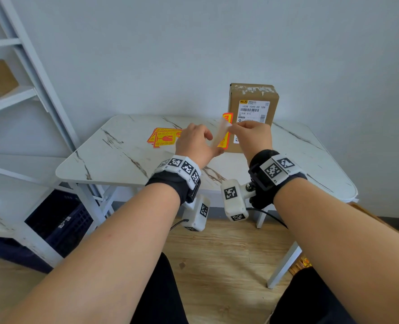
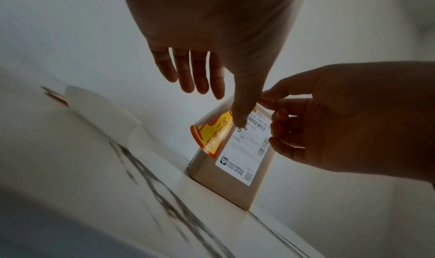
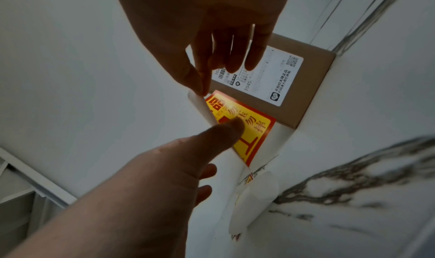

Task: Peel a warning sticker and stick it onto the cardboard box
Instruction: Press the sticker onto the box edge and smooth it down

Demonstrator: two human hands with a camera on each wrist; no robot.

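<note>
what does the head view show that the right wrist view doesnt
Only the head view shows the torn top of the cardboard box, the whole spare sticker stack and the shelving. Only the right wrist view shows the held sticker's printed face and the left thumb on it. Both show the right hand pinching the backing and the left hand.

White marble-look table set against a pale wall, white shelf (left side), dark crate kept underneath, wood floor
</note>
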